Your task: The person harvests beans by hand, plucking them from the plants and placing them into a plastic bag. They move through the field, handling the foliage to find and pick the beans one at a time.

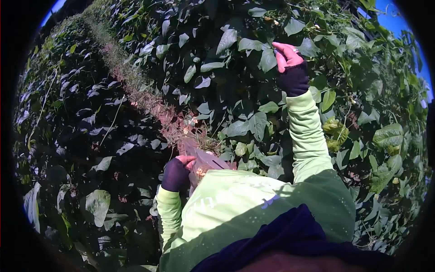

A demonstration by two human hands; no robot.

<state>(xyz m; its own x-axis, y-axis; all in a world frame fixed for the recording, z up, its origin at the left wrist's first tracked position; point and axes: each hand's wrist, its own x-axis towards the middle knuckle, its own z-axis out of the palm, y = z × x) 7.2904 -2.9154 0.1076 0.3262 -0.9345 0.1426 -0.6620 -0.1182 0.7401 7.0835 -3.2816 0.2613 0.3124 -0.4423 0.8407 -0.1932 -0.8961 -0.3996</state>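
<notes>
My right hand (288, 56), in a dark fingerless glove, reaches out among the leaves of the vine row. Its thumb and index finger are bent towards each other beside a broad green leaf (268, 60); what is between them, if anything, is too small to make out. Low in front of my body, my left hand (178, 172), gloved the same way, has its fingers closed at the edge of a translucent plastic bag (213, 161). Pale yellowish blossoms (200, 172) show at the bag beside those fingers. My shirt hides the bag's lower part.
Dense leafy vines (226, 86) rise ahead and to the right, with small pale flowers (269, 19) near the top. A narrow reddish dirt path (154, 106) with dry grass runs away to the upper left. Another leafy row (72, 118), partly shaded, borders it on the left.
</notes>
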